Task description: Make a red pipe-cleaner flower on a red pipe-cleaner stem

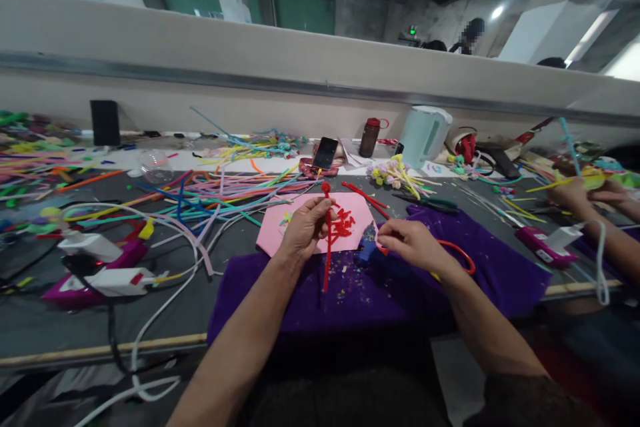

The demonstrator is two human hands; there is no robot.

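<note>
My left hand (pixel 311 227) is closed on a red pipe cleaner (pixel 327 270), held upright, with a small curled red tip (pixel 326 188) above the fingers. To its right, my right hand (pixel 413 241) is pinched closed; a bit of red shows under its fingertips, but what they hold is unclear. A blue object (pixel 369 250) lies just left of that hand. Beneath both hands, a pink sheet (pixel 273 230) carries several short red pieces (pixel 343 223). The sheet rests partly on a purple cloth (pixel 300 303) dotted with scraps.
Pipe cleaners (pixel 235 185) spread across the table's left. Power strips (pixel 95 273) with white cables flank the cloth. Behind stand a phone (pixel 325 153), a brown bottle (pixel 370 138) and a pale blue kettle (pixel 425 137). Pliers (pixel 430 203) lie nearby. Another person's hands (pixel 573 197) work at right.
</note>
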